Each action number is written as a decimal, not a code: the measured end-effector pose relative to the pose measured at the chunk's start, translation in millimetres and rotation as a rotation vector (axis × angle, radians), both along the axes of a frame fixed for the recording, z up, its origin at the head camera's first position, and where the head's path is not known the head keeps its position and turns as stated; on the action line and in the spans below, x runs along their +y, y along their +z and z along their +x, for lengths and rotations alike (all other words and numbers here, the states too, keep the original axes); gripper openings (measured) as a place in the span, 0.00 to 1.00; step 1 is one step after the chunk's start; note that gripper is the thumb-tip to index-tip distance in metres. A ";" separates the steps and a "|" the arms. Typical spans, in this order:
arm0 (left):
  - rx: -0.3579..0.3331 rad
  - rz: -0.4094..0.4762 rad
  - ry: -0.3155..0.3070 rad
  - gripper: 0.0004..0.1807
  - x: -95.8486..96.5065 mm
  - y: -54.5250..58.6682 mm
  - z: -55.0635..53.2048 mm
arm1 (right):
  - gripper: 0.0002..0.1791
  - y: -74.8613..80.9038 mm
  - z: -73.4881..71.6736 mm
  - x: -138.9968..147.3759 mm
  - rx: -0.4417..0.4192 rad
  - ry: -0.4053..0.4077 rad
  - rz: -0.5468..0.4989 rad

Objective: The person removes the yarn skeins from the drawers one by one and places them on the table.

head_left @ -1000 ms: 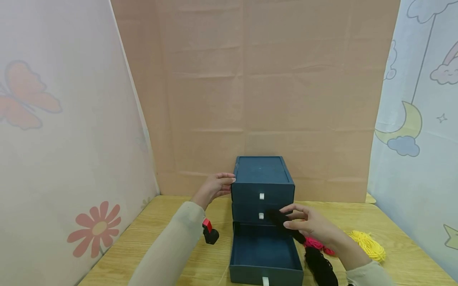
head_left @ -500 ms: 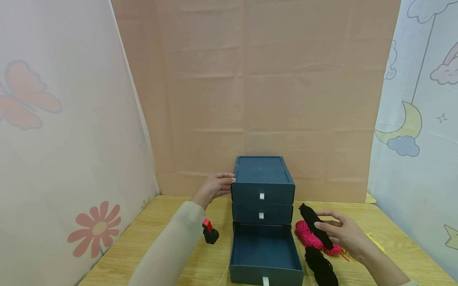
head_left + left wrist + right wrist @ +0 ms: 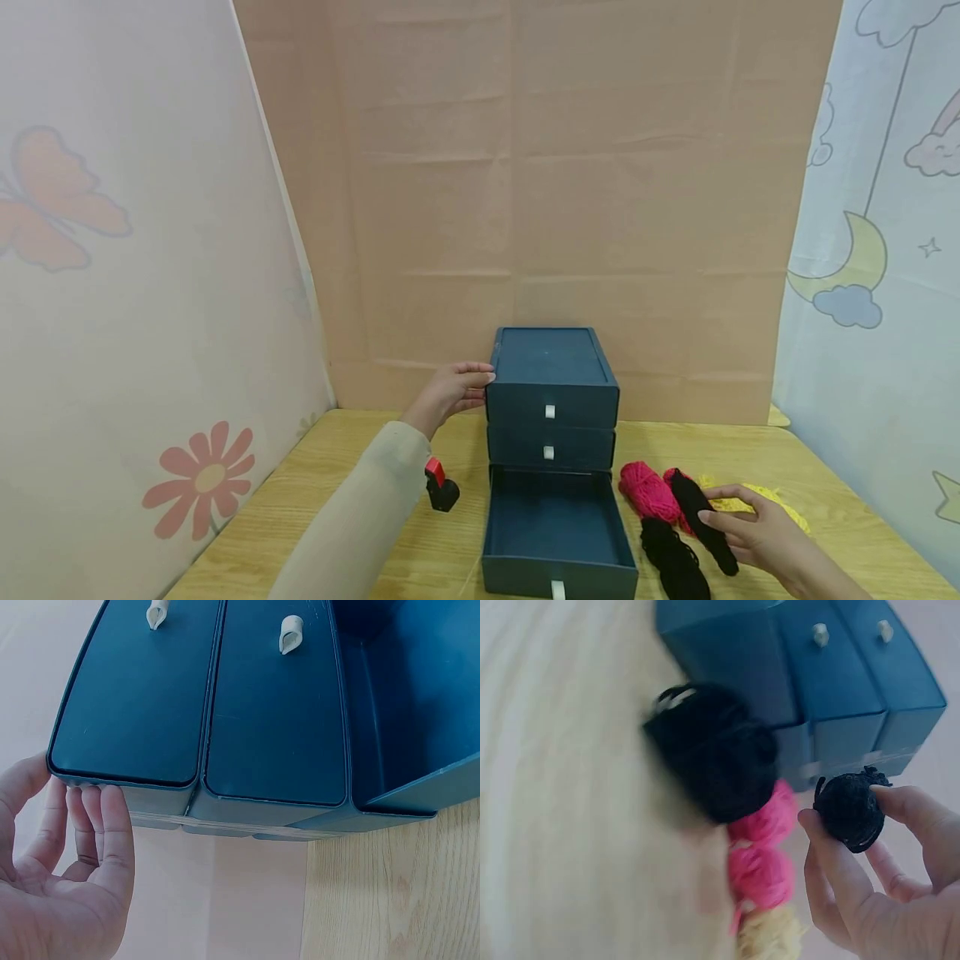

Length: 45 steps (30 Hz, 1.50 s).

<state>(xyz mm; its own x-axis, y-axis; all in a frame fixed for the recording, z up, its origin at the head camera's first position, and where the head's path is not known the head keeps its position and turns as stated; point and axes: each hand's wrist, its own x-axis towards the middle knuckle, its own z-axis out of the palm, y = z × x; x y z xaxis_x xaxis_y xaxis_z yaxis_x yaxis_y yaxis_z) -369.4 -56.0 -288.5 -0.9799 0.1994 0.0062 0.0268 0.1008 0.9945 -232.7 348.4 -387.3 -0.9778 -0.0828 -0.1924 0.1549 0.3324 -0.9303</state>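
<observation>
A dark blue cabinet of stacked drawers (image 3: 551,404) stands on the table, its bottom drawer (image 3: 558,573) pulled out and the two above closed. With its fingertips, my left hand (image 3: 450,393) touches the upper left side of the cabinet; the left wrist view shows those fingers (image 3: 116,832) against its side. My right hand (image 3: 765,533) pinches a black yarn skein (image 3: 703,521) between thumb and fingers, right of the drawer. Another black yarn skein (image 3: 673,560) lies beside the drawer. Pink yarn (image 3: 648,492) and yellow yarn (image 3: 780,502), partly hidden by the hand, lie behind.
A wooden table (image 3: 360,500) carries everything. Brown paper (image 3: 450,208) hangs behind the cabinet, with printed cloth on both sides. A small black and red device (image 3: 441,486) sits at the left wrist. White pull tabs (image 3: 550,412) mark the drawer fronts.
My right hand has moved right and toward me, carrying the black yarn skein from over the drawer to above the other yarn. My left hand stays where it was.
</observation>
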 end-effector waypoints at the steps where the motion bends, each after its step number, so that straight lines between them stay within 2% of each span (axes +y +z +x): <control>1: -0.001 0.002 0.001 0.15 0.0 0.0 0.2 | 0.26 -3.8 0.2 2.7 -0.007 0.006 0.006; 4: -0.005 0.006 0.004 0.14 0.1 -0.2 -0.2 | 0.28 -16.1 2.8 9.8 -0.019 0.034 0.013; 7: -0.013 0.005 0.009 0.14 0.7 0.2 -0.2 | 0.26 -27.5 6.0 15.0 -0.041 0.095 -0.055; 10: -0.010 -0.002 0.015 0.14 1.3 1.1 0.5 | 0.27 -36.4 8.2 17.1 -0.061 0.109 -0.072; 13: -0.009 -0.001 0.018 0.14 1.7 1.4 1.8 | 0.30 -42.8 7.2 16.4 -0.073 0.072 -0.014; 16: -0.010 0.007 0.015 0.14 1.6 1.0 2.3 | 0.32 -47.3 5.2 12.3 -0.104 -0.017 0.081; 19: -0.010 0.013 0.010 0.14 1.7 0.8 2.4 | 0.31 -49.4 3.9 8.8 -0.136 -0.085 0.147; 22: -0.007 0.014 0.007 0.14 2.0 1.2 2.7 | 0.28 -48.0 3.4 7.2 -0.159 -0.101 0.161; 31: -0.003 0.009 0.002 0.14 1.7 0.4 2.0 | 0.27 -42.7 3.5 4.3 -0.150 -0.077 0.165; 35: 0.001 0.006 -0.004 0.14 1.6 0.1 1.5 | 0.25 -44.3 2.1 7.6 -0.126 -0.035 0.135; 39: 0.000 0.014 0.000 0.14 2.0 0.0 1.3 | 0.26 -45.6 1.6 10.2 -0.133 -0.008 0.120; 45: -0.006 0.015 0.004 0.14 2.0 0.6 1.0 | 0.29 -46.0 2.2 10.0 -0.143 -0.014 0.103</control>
<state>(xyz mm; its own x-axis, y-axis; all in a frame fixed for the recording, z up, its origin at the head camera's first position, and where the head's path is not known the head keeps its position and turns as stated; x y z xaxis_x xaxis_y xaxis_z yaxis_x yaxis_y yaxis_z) -368.4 -54.1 -287.9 -0.9807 0.1956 0.0036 0.0208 0.0859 0.9961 -230.5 358.4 -433.3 -0.9407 -0.0418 -0.3366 0.2888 0.4215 -0.8596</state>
